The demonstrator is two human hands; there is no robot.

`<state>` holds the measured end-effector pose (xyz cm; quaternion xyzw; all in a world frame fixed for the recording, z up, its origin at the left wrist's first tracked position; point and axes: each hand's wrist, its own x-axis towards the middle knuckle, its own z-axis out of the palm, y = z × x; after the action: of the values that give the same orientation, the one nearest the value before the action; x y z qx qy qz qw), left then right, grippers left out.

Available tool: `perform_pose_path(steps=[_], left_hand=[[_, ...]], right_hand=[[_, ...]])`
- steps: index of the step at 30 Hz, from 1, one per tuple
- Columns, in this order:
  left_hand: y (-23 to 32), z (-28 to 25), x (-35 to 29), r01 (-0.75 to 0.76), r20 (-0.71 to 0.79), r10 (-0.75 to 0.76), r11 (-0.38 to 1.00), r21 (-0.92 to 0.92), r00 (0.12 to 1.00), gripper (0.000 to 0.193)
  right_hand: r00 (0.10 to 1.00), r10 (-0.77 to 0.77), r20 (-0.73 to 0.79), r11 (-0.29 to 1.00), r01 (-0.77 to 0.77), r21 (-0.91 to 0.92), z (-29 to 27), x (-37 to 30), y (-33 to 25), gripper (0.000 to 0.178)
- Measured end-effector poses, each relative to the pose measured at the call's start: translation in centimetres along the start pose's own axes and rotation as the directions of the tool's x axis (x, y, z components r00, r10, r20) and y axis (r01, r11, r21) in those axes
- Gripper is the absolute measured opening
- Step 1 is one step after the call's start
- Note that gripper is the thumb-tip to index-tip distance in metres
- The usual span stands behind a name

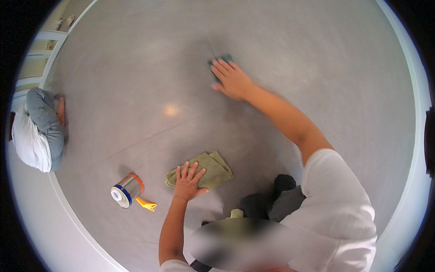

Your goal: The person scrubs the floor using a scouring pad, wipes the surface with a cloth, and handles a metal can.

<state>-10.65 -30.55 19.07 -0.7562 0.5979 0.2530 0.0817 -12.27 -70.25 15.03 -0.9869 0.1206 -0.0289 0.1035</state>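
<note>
My left hand (186,182) rests flat, fingers spread, on a folded olive-green cloth (215,167) lying on the grey floor. My right arm is stretched far forward. At its end my right hand (234,82) presses a dark green scouring pad (227,58) against the floor, the fingers over it and the thumb blurred at its side. Most of the pad is hidden beneath the hand. To the left of the cloth lies a silvery cylinder (131,186) with blue and orange bands and a white round end. A small yellow tool-like piece (147,204) sits beside it.
At the far left another person (38,129) in a white top and grey trousers sits low by the wall. A pale railing (52,43) stands behind them. White skirting (408,99) edges the floor on the right. My dark-clothed leg (285,199) is near my body.
</note>
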Motion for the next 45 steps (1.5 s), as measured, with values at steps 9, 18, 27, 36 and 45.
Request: perform_pose_path(steps=[9,18,27,36,45], left_hand=[[-0.4,0.9,-0.4,-0.029,-0.039,0.03,0.999,0.042,0.999,0.089],[-0.2,-0.1,-0.8,0.03,0.054,-0.033,0.998,0.053,0.998,0.086],[0.4,-0.9,-0.1,0.03,0.175,-0.051,0.992,0.119,0.983,0.087],[0.3,-1.0,-0.7,0.044,0.236,-0.068,0.994,0.103,0.969,0.089],[0.9,1.0,0.6,0.05,0.047,-0.051,0.998,0.022,0.998,0.081]], right_hand=[[0.998,-0.054,-0.038,0.998,0.054,0.007,0.8,2.1,-0.6,0.064],[0.951,-0.307,-0.039,0.942,0.31,0.133,1.2,8.1,-3.8,0.063],[0.968,0.25,0.017,0.96,-0.25,0.128,-2.7,9.1,-0.2,0.07],[0.97,0.122,0.209,0.904,-0.196,0.38,-4.3,-7.7,-0.4,0.066],[0.629,0.766,-0.131,0.633,-0.774,-0.013,-2.9,-15.9,11.2,0.068]])
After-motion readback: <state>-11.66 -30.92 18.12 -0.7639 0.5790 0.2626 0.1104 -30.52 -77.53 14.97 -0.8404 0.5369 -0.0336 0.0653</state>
